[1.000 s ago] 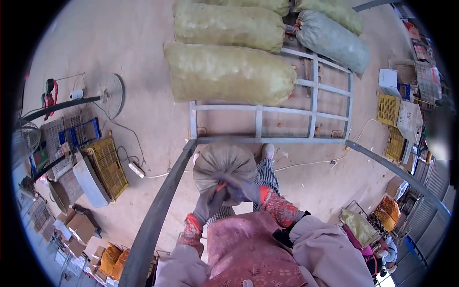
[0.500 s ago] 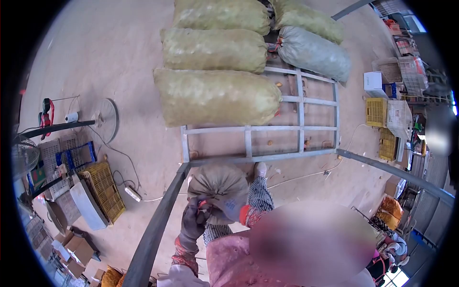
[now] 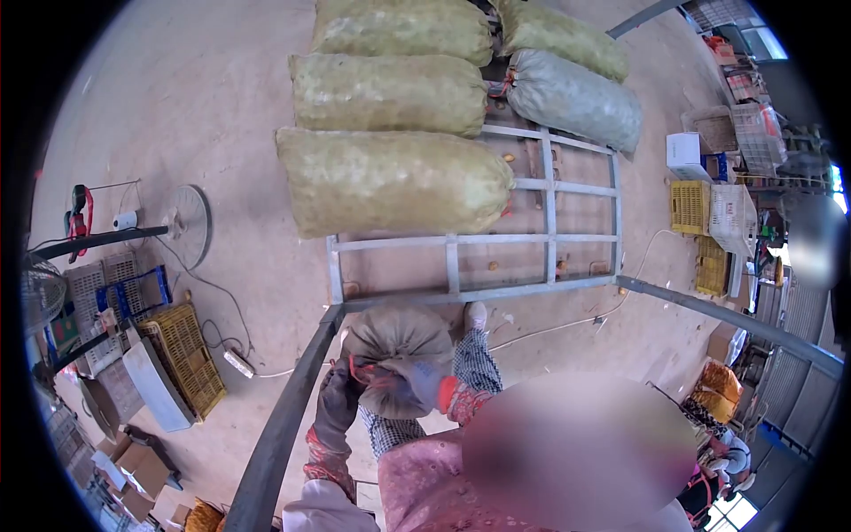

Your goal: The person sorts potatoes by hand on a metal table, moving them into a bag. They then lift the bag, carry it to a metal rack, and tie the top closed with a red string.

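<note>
A bulging brown-grey mesh sack [image 3: 399, 332] stands upright between my legs, its mouth gathered towards me. Round the gathered neck runs a red cord [image 3: 356, 370]. My left hand [image 3: 337, 396], in a dark grey glove, is closed at the left of the neck, with the cord's end at its fingers. From the right, my gloved right hand [image 3: 423, 381] lies across the neck, its fingers closed on the bunched mesh. Its fingertips are partly lost against the sack.
A metal frame [image 3: 452, 266] lies ahead on the floor, bearing several full green sacks [image 3: 394, 182] and a paler sack [image 3: 576, 99]. Handle bars [image 3: 288, 421] flank me. Left are a yellow crate [image 3: 183, 359] and a power strip [image 3: 238, 363]; more crates [image 3: 690, 207] stand right.
My left hand has moved left and slightly down, away from the neck, and the red cord now shows around it. My right hand has shifted left across the sack's neck.
</note>
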Demonstrator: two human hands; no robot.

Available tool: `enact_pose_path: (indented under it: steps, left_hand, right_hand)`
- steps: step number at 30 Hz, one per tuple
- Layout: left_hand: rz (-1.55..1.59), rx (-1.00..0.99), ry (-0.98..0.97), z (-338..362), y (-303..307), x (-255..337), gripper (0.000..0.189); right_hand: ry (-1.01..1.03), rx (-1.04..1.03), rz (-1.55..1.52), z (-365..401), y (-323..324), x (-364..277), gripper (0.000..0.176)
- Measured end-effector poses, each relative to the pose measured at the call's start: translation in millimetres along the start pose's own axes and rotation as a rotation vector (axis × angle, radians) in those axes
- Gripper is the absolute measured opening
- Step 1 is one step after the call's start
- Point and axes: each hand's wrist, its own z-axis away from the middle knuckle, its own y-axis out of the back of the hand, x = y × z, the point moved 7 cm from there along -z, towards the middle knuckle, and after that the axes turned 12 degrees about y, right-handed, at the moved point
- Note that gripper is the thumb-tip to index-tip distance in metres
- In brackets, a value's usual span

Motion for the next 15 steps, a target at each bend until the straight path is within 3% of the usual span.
enact_pose_path:
  steps: [2,3,5,6,8,9,11,15]
  left_hand:
    - [-1.283,0.061,-0.762,26,-36,22,0.030]
    - [-1.279,0.051,-0.765,26,-34,20,0.030]
    - [-1.580,0.187,-0.962,35,-35,11,0.025]
    - [-1.576,0.174,-0.963,38,-32,3,0.025]
    - [-0.749,0.136,-0.372,27,11,-18,0.025]
    - [-0.688,0.185,-0.303,31,16,-26,0.022]
    - [-0.771,0.193,-0.290,32,37,-40,0.021]
    - [-1.013,0.246,-0.298,27,37,-43,0.018]
  right_hand:
    - [0.008,0.024,-0.533,3,-7,11,0.034]
    - [0.007,0.029,-0.525,2,-2,15,0.034]
    - [0.299,0.089,-0.370,3,18,5,0.039]
    - [0.292,0.096,-0.362,3,16,11,0.039]
    - [-0.127,-0.013,-1.279,2,-19,35,0.034]
    - [-0.130,-0.009,-1.278,3,-14,33,0.034]
    - [0.090,0.011,-0.935,-3,8,19,0.028]
    - [-0.263,0.171,-1.533,-13,-37,57,0.045]
